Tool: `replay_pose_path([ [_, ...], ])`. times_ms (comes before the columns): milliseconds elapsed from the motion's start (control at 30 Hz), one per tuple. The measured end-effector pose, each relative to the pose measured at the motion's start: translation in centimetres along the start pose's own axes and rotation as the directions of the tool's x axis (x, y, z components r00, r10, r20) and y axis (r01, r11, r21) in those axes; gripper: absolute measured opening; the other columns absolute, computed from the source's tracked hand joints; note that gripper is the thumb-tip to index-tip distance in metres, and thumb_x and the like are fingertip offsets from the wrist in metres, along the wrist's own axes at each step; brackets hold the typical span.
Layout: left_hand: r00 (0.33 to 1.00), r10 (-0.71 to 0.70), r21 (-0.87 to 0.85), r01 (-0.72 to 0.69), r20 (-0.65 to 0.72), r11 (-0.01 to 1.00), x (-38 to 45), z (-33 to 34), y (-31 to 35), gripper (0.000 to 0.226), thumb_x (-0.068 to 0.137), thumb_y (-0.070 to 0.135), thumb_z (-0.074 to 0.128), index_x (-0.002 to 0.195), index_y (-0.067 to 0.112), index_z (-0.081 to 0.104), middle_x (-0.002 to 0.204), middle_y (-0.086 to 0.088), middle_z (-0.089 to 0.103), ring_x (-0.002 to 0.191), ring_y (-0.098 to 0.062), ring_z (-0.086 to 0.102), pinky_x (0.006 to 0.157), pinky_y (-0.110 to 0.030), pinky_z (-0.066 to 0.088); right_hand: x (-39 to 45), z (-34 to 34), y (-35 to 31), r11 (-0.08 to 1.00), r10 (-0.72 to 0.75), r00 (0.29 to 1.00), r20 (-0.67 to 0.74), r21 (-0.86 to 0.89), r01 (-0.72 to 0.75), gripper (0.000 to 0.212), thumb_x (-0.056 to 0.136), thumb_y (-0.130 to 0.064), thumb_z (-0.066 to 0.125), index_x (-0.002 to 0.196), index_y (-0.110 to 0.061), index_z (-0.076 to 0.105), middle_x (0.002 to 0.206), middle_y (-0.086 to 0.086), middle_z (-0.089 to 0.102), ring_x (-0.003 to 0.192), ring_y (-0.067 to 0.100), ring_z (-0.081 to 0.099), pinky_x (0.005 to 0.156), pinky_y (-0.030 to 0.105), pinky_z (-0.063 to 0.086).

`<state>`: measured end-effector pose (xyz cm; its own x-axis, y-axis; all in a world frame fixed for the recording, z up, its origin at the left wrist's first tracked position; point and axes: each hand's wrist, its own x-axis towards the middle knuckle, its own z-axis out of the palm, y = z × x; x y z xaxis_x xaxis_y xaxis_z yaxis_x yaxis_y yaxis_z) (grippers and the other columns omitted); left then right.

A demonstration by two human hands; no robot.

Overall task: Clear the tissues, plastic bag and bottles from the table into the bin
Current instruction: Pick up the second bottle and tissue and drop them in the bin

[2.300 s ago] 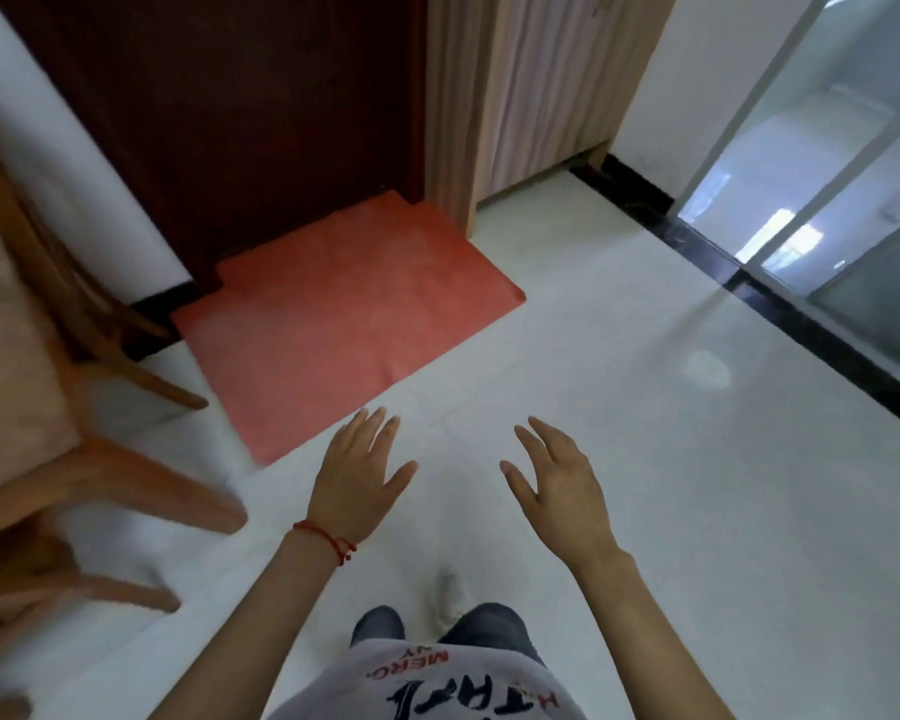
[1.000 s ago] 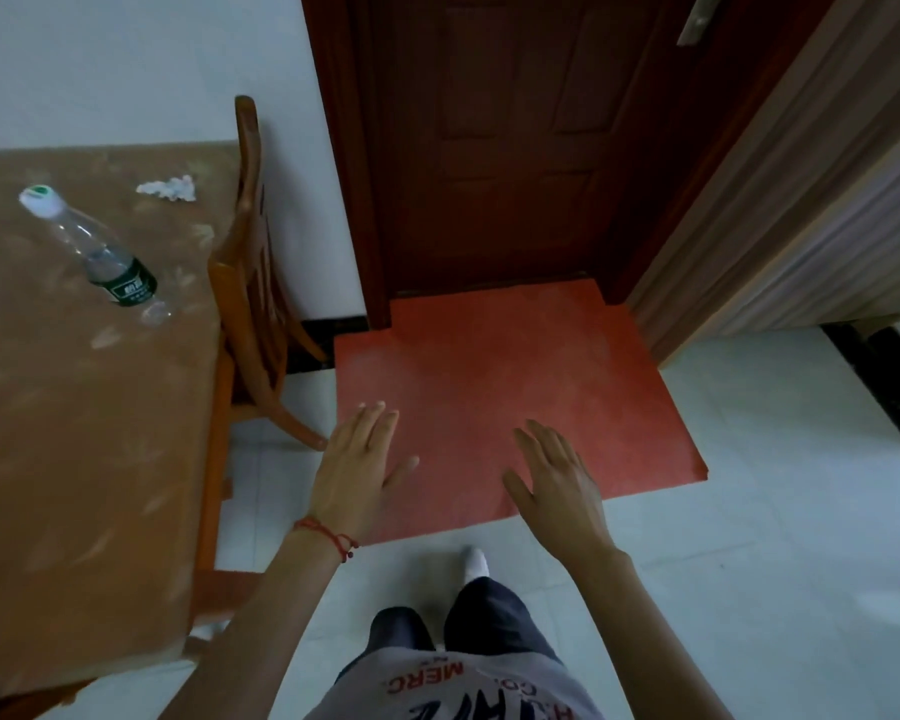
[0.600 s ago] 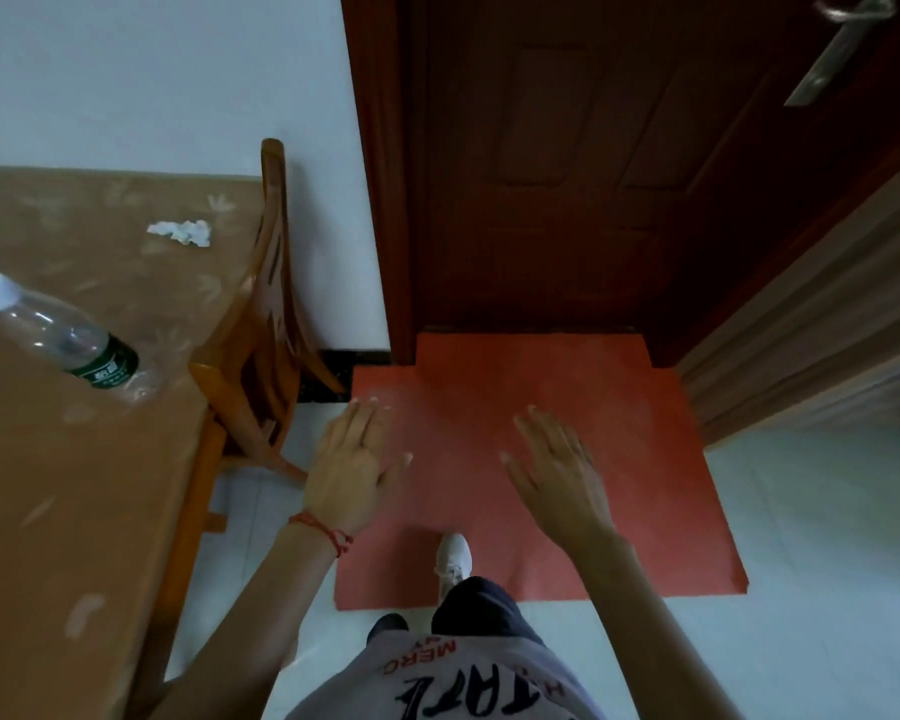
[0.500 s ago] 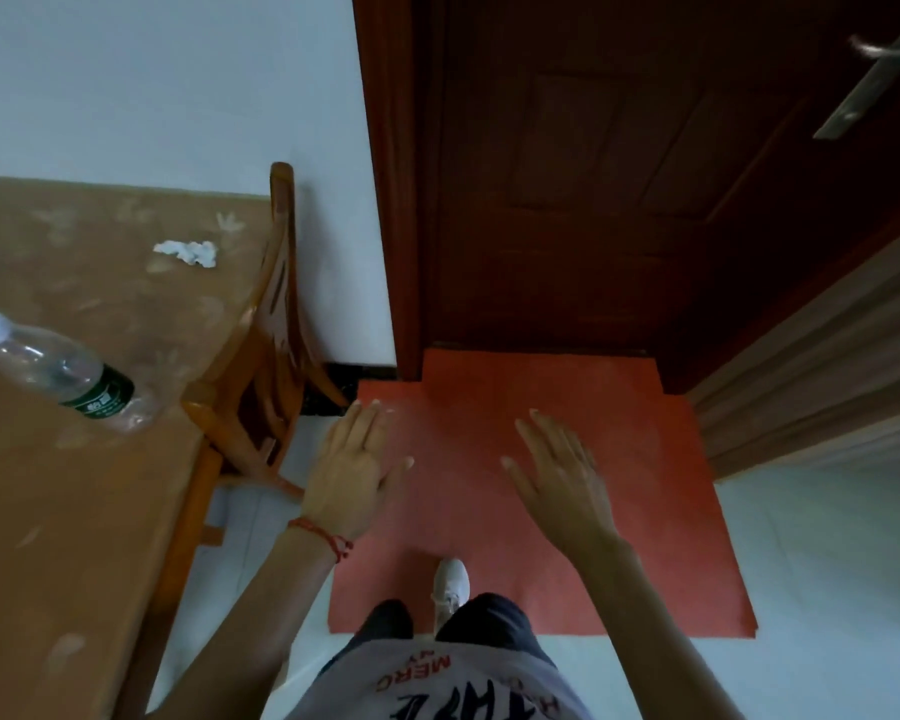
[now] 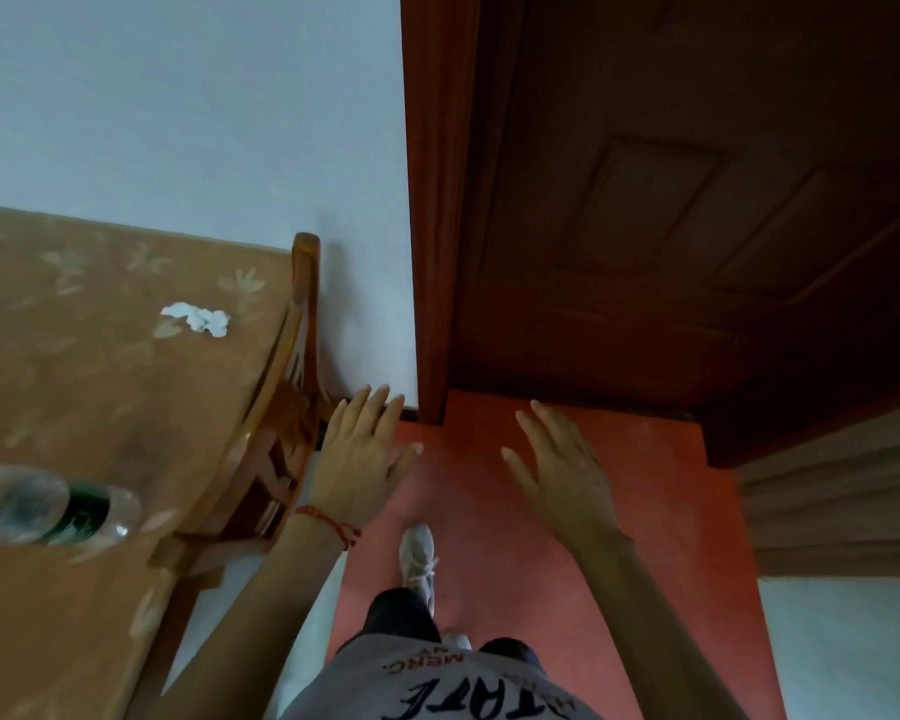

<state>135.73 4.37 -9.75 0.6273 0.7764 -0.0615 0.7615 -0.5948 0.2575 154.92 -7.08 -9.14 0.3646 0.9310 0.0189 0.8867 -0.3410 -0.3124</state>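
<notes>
A crumpled white tissue (image 5: 198,318) lies on the brown flower-patterned table (image 5: 74,387) near its far right corner. A clear plastic bottle (image 5: 48,504) with a dark green label lies on its side at the left edge of the view, on the same table. My left hand (image 5: 362,454), a red string on its wrist, hovers open beside the chair, right of the table. My right hand (image 5: 562,470) hovers open over the red mat. Both hold nothing. No bin and no plastic bag are in view.
A wooden chair (image 5: 276,418) stands pushed against the table's right side, between my left hand and the tabletop. A dark wooden door (image 5: 671,226) is straight ahead with a red mat (image 5: 515,537) in front of it. My white shoe (image 5: 419,556) is on the mat.
The view swung left from the floor to the table and door, and I have stepped closer onto the red mat. Both hands stayed open and empty in front of me.
</notes>
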Motion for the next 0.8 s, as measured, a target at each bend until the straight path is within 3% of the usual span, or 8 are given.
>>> replay_pose_path([
  [267,0.999,-0.007,0.037,0.009,-0.053,0.999,8.7,-2.8,-3.3,0.07,0.093,0.053,0.012,0.122,0.003,0.051,0.124,-0.02,0.058,0.118,-0.038,0.051,0.096,-0.053,0.04,10.7,-0.6,-1.9,0.999,-0.05,0.997,-0.058,0.008,0.05,0.051,0.085,-0.041,0.04,0.115,-0.007,0.062,0.123,0.015,0.061,0.11,0.033,0.059,0.09,0.044,0.046],
  [533,0.987,-0.117,0.021,0.12,-0.113,0.993,12.2,-4.7,-5.8,0.071,0.094,0.053,0.012,0.122,0.003,0.053,0.126,-0.019,0.057,0.12,-0.037,0.05,0.096,-0.054,0.04,18.1,-0.8,-4.0,0.981,-0.183,0.982,-0.045,0.064,0.186,0.053,0.086,-0.042,0.039,0.119,-0.006,0.06,0.127,0.015,0.058,0.116,0.033,0.055,0.094,0.045,0.043],
  [700,0.938,-0.283,-0.009,0.287,-0.2,0.958,12.9,-5.6,-7.5,0.07,0.094,0.053,0.014,0.124,0.003,0.052,0.129,-0.018,0.055,0.125,-0.034,0.045,0.106,-0.046,0.03,23.5,-0.6,-6.3,0.923,-0.376,0.926,0.008,0.092,0.374,0.053,0.086,-0.041,0.039,0.121,-0.006,0.058,0.13,0.015,0.056,0.118,0.033,0.052,0.096,0.043,0.041],
  [800,0.879,-0.407,-0.047,0.408,-0.248,0.912,12.5,-6.2,-8.2,0.067,0.094,0.052,0.015,0.125,0.004,0.051,0.13,-0.018,0.054,0.127,-0.03,0.036,0.103,-0.043,0.027,26.5,-0.4,-7.9,0.856,-0.508,0.861,0.032,0.128,0.501,0.053,0.086,-0.041,0.039,0.12,-0.005,0.059,0.128,0.016,0.057,0.116,0.033,0.053,0.094,0.043,0.043],
])
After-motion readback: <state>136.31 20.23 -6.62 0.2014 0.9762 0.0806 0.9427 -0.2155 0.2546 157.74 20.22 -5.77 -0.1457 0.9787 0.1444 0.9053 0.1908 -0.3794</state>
